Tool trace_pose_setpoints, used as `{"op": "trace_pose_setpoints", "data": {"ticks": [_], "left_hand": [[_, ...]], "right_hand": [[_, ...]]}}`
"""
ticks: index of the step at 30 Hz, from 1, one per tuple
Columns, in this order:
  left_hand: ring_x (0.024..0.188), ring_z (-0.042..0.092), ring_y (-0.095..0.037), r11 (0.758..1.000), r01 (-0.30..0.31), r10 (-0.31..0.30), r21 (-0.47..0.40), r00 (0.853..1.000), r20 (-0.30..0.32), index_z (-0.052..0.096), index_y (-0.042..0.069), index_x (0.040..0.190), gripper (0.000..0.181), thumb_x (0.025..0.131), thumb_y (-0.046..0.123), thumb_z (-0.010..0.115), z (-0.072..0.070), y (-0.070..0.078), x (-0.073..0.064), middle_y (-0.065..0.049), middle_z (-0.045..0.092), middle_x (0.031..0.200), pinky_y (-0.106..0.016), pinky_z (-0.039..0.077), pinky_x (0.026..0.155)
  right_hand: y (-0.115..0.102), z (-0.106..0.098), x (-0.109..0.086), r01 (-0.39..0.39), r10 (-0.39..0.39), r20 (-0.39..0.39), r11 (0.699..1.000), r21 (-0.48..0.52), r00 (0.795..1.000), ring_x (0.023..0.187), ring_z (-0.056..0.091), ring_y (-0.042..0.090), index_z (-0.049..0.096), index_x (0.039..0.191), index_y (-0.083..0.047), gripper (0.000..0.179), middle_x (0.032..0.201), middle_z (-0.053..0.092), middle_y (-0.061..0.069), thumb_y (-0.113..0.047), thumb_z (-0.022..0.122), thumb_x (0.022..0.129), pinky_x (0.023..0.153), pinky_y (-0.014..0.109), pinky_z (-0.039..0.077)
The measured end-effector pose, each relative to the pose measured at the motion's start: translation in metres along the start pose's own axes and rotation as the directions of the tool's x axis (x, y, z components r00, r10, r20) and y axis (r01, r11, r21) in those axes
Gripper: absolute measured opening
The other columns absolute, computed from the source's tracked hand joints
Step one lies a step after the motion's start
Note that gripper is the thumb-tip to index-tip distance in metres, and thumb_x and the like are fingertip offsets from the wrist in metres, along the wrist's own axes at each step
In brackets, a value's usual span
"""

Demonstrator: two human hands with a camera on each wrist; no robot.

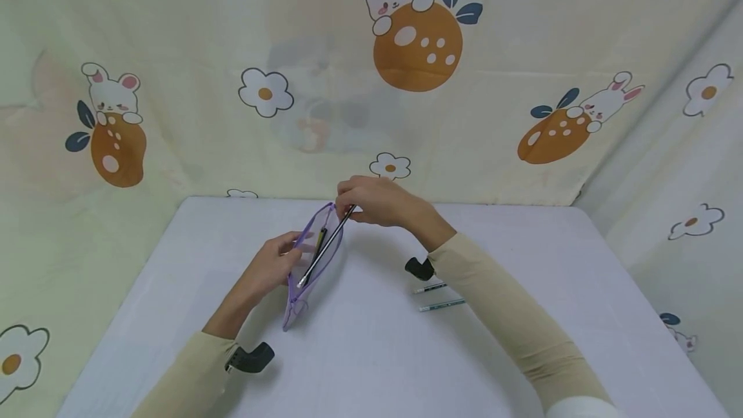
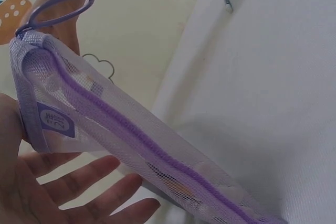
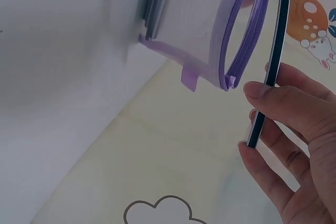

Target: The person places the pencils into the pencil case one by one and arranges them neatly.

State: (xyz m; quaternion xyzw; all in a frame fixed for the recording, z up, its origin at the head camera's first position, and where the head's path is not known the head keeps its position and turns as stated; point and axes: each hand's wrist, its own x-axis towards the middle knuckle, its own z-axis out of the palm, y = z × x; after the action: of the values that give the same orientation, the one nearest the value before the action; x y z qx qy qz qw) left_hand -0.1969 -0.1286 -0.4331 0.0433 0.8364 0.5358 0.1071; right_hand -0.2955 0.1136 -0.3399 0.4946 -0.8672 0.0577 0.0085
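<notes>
My left hand [image 1: 273, 268] holds a purple mesh zip pencil pouch [image 2: 100, 108] by its side, fingers spread along the mesh. The pouch stands tilted above the table with its zipper open, as the right wrist view shows. Inside it lie several pencils [image 3: 160, 3], one with yellow on it [image 1: 320, 242]. Between thumb and fingers, my right hand [image 1: 374, 200] pinches a dark striped pencil [image 1: 329, 245] near one end. In the head view this pencil slants down across the pouch opening, its far end near the looped end of the pouch.
Two more pencils, a dark one [image 1: 431, 288] and a pale green one [image 1: 442, 305], lie on the white table [image 1: 371, 366] beside the right forearm, partly covered by the sleeve. A printed curtain [image 1: 203, 31] hangs behind the table. Dark wrist cameras [image 1: 251, 358] sit at both cuffs.
</notes>
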Motion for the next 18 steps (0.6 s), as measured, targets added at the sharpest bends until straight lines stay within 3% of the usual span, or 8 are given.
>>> {"op": "trace_pose_setpoints", "data": {"ticks": [18], "left_hand": [[0.116, 0.066, -0.037, 1.000, 0.013, -0.013, 0.000, 1.000, 0.001, 0.051, 0.012, 0.148, 0.046, 0.102, 0.018, 0.045, -0.001, -0.001, 0.002, -0.015, 0.066, 0.135, -0.036, 0.058, 0.070]], "right_hand": [[-0.019, 0.014, 0.019, 0.059, -0.059, 0.031, 0.998, 0.028, 0.998, 0.101, 0.058, 0.010, 0.078, 0.096, -0.024, 0.016, 0.102, 0.065, -0.010, -0.010, 0.077, 0.090, 0.081, 0.026, 0.052]]}}
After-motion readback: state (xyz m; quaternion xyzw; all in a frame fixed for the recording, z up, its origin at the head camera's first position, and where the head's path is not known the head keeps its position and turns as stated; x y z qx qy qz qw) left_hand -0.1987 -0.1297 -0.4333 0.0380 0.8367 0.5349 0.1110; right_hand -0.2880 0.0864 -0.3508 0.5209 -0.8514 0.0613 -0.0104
